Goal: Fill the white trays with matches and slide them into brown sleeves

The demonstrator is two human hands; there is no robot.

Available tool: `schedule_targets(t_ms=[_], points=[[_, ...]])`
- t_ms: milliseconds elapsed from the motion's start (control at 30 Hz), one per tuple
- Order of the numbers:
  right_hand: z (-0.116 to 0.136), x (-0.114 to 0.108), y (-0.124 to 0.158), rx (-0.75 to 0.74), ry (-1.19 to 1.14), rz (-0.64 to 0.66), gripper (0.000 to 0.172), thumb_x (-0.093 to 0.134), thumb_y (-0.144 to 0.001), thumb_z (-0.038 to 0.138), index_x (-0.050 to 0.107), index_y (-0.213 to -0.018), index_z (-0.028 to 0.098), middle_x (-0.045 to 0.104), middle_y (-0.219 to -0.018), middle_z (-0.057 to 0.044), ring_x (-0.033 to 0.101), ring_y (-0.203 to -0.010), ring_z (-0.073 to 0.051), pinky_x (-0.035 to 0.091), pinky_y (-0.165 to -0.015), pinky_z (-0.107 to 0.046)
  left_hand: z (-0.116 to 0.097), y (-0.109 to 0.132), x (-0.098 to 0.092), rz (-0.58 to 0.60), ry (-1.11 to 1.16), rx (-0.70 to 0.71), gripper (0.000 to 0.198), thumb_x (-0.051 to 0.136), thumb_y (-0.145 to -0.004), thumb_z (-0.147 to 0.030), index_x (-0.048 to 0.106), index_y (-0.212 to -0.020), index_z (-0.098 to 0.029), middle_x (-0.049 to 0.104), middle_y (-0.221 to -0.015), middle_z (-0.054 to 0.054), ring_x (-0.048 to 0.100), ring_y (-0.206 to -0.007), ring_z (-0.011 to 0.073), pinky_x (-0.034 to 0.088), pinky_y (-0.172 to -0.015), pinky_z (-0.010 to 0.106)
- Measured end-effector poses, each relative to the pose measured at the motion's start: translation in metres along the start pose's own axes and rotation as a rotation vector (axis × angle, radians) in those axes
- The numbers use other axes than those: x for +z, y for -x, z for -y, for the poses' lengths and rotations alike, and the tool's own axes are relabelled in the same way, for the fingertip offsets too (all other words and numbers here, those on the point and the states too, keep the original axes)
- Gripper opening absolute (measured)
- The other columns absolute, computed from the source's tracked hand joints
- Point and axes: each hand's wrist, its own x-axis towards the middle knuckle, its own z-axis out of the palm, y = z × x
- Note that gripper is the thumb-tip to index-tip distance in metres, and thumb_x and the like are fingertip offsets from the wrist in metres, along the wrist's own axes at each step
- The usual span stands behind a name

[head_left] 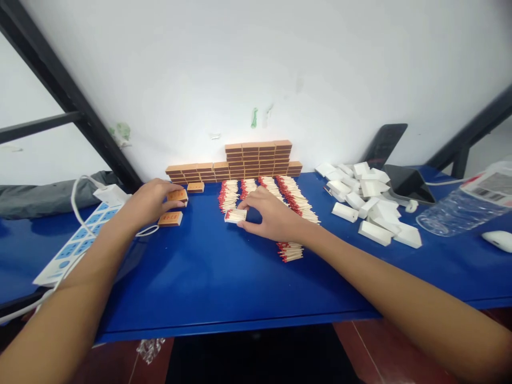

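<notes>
My left hand (154, 201) closes its fingers and thumb on an orange matchbox sleeve (178, 197) at the left of the blue table. A second orange sleeve (170, 218) lies just below it, and another sleeve (196, 187) lies behind to the right. Between the thumb and fingers of my right hand (268, 213) is a white matchbox tray (236, 215) filled with red-tipped matches. Rows of loose matches (294, 194) lie behind and under my right hand and forearm.
Stacked matchboxes (258, 160) line the wall at the back. White empty trays (372, 200) are heaped at the right, near a phone on a stand (386, 145) and a clear plastic bottle (460, 210). A power strip (82, 237) with white cables lies left.
</notes>
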Motion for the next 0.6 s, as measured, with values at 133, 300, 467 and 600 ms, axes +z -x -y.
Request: schedule_targets(t_ms=[133, 300, 467, 600], points=[[0.000, 0.000, 0.000, 0.034, -0.021, -0.142, 0.018, 0.075, -0.094, 0.033, 0.068, -0.105, 0.020, 0.071, -0.105, -0.009, 0.059, -0.105, -0.028, 0.049, -0.094, -0.044, -0.023, 0.004, -0.003, -0.132, 0.282, -0.056, 0.054, 0.080, -0.087, -0.058, 0.079, -0.127, -0.021, 0.078, -0.131, 0.012, 0.070, -0.122, 0.0350, 0.053, -0.105, 0.046], [0.004, -0.001, -0.001, 0.015, -0.005, -0.267, 0.015, 0.074, -0.094, 0.032, 0.065, -0.102, 0.022, 0.070, -0.102, -0.007, 0.059, -0.102, -0.027, 0.049, -0.091, -0.042, -0.055, 0.008, 0.005, -0.149, 0.422, 0.166, 0.056, 0.077, -0.090, -0.064, 0.079, -0.129, -0.023, 0.080, -0.125, 0.009, 0.074, -0.106, 0.0281, 0.058, -0.093, 0.038], [0.007, 0.000, 0.000, -0.008, 0.024, -0.291, 0.017, 0.074, -0.094, 0.031, 0.064, -0.102, 0.021, 0.070, -0.101, -0.008, 0.058, -0.100, -0.026, 0.049, -0.089, -0.042, -0.072, 0.011, 0.011, -0.150, 0.416, 0.240, 0.050, 0.077, -0.092, -0.061, 0.080, -0.126, -0.023, 0.081, -0.121, 0.007, 0.075, -0.103, 0.0261, 0.057, -0.085, 0.033], [0.009, 0.003, 0.001, -0.043, 0.034, -0.300, 0.016, 0.073, -0.095, 0.031, 0.064, -0.104, 0.021, 0.069, -0.100, -0.008, 0.058, -0.099, -0.027, 0.049, -0.089, -0.042, -0.076, 0.013, 0.011, -0.173, 0.427, 0.261, 0.048, 0.080, -0.091, -0.057, 0.080, -0.126, -0.024, 0.081, -0.123, 0.006, 0.075, -0.110, 0.0268, 0.057, -0.096, 0.035]])
